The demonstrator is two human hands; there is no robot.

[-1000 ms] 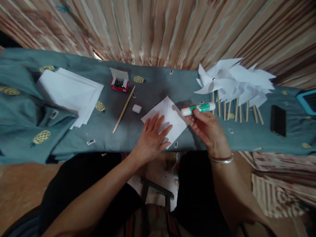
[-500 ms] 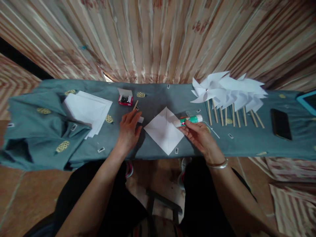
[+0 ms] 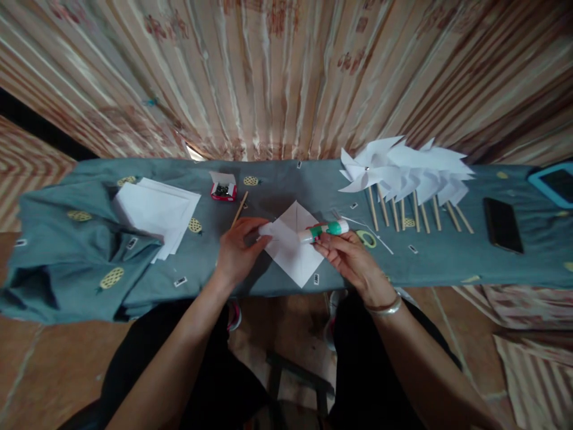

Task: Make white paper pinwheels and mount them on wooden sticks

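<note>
In my right hand (image 3: 347, 254) is a green and white glue stick (image 3: 329, 229), tilted slightly, its white end pointing left over the paper. My left hand (image 3: 239, 248) pinches a small white cap (image 3: 265, 229) between thumb and fingers at the paper's left corner. Between the hands a creased white paper square (image 3: 295, 263) lies on the cloth, turned with a corner toward me. Just beyond my left hand lies a thin wooden stick (image 3: 240, 207), its near end hidden by the hand. Scissors with a yellow-green handle (image 3: 367, 239) lie partly behind my right hand.
White paper pinwheels (image 3: 407, 164) on wooden sticks lie overlapped at the right. A dark phone (image 3: 502, 225) and a blue-edged device (image 3: 555, 182) are farther right. White sheets (image 3: 156, 212) are stacked at the left, near a small open red box (image 3: 222, 190) of dark pins.
My left hand has taken hold of the white cap that lay on the cloth and lifted it toward the paper. My right hand has brought the glue stick left, over the paper.
</note>
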